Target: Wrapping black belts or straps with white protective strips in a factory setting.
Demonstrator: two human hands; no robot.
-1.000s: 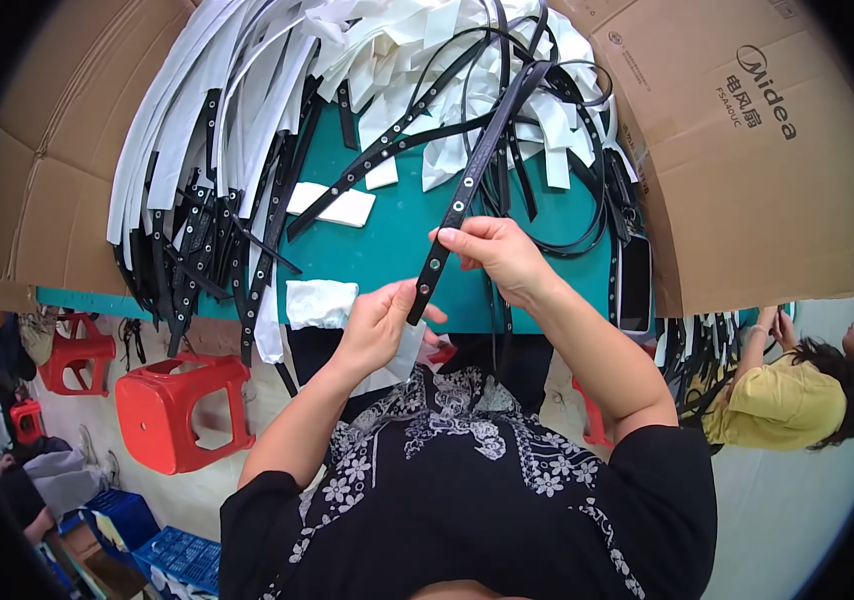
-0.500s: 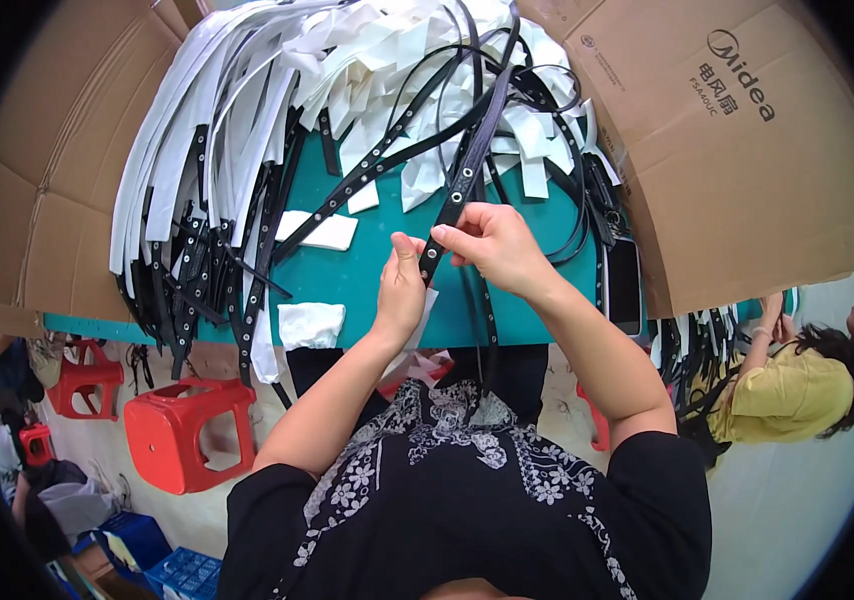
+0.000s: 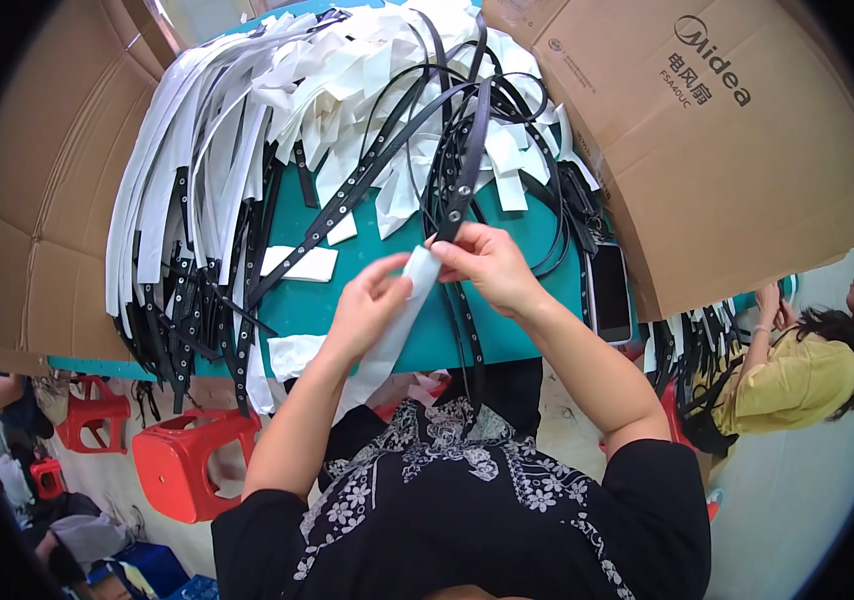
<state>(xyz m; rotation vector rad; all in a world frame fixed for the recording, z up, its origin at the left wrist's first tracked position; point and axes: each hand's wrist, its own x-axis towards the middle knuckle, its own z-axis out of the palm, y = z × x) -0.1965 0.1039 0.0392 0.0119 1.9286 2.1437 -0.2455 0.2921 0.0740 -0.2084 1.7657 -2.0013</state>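
Head view shows the right hand (image 3: 487, 268) pinching the lower end of a black eyelet strap (image 3: 470, 165) above the green desk (image 3: 509, 342). A white strip (image 3: 395, 328) slants from those fingertips toward the person's lap. The left hand (image 3: 362, 312) is half-curled just beside the strip, slightly blurred; whether it grips cannot be told. White-wrapped straps (image 3: 182, 160) lie to the left.

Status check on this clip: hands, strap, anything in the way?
Right hand pinching strap near its end. Left hand at white strip, thumb and fingers parted. Other straps crowd the held one's far end.
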